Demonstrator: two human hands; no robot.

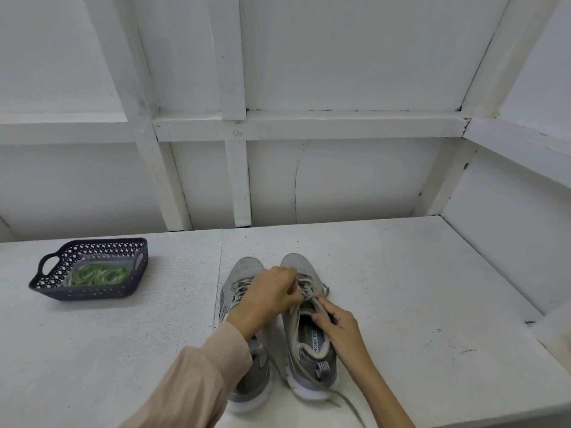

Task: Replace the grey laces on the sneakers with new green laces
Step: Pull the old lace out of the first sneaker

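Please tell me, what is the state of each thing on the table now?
Left sneaker: upright, grey-laced.
Right sneaker: upright, grey lace untied, end trailing.
Green laces: lying in the basket.
Left hand: pinches the grey lace.
Right hand: grips right sneaker's tongue.

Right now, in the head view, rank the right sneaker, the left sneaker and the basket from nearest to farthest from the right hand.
1. Right sneaker: the right hand grips it.
2. Left sneaker: next to it, on the left.
3. Basket: far left, holding the green laces.
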